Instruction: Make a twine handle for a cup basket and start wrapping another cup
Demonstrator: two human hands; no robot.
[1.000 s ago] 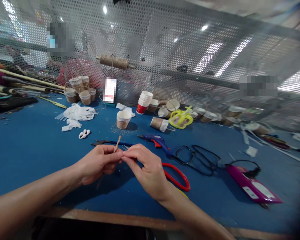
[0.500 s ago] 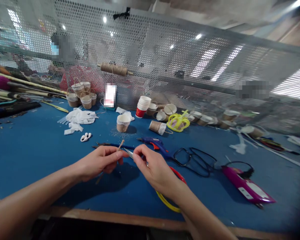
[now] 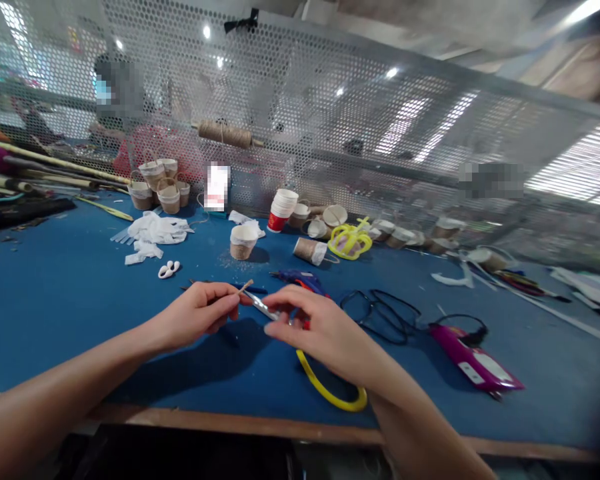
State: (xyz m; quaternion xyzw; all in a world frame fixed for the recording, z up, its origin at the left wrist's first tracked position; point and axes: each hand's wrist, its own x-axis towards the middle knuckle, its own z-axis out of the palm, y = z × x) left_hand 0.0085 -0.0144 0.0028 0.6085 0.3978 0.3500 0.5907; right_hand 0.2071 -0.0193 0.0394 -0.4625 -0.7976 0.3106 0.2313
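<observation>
My left hand pinches a short piece of brown twine whose end sticks out past the fingertips. My right hand is closed around a pair of scissors. Their metal blades point left toward the twine tip, and a large yellow loop of the handle shows below the hand. Whether the blades touch the twine I cannot tell. Beyond my hands stands a small twine-wrapped paper cup with a white rim. Behind my right hand lies a blue glue gun, partly covered.
More wrapped cups are stacked at the back left, beside white fabric scraps. Plain paper cups stand near a yellow looped object. A purple device with a black cord lies right. A twine spool hangs on the mesh panel.
My right hand has turned and its fingers have opened out somewhat along the scissors, so more of the blades shows. The twine end now leans further right, close to the blade tips. The view shifted slightly.
</observation>
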